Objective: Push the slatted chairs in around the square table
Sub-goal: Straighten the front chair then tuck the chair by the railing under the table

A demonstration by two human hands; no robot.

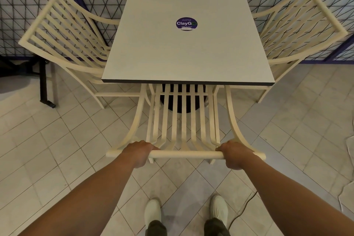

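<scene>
L hand (138, 152) & R hand (236, 154) both grip top rail of near chair (183, 130), seat partly under bench (187, 53) near edge. Dark pedestal (179, 104) just ahead. L-edge chair (63, 30) & R-edge chair (295, 25) tucked in. Mesh fence (19, 15) behind, cable (247, 207) on floor.

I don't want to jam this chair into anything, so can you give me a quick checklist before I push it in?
1. Grip: the left hand and the right hand each wrap the top rail of the near chair, spaced evenly. Ok.
2. Alignment: its slats run straight toward the table edge, roughly centred. Ok.
3. Side clearance: the left chair and right chair have frames that meet the near chair's front corners in this view. Cannot tell.
4. Room underneath: the dark pedestal sits just behind the seat. Cannot tell.
5. Footing: a cable lies close beside the right shoe. Not ok.
</scene>
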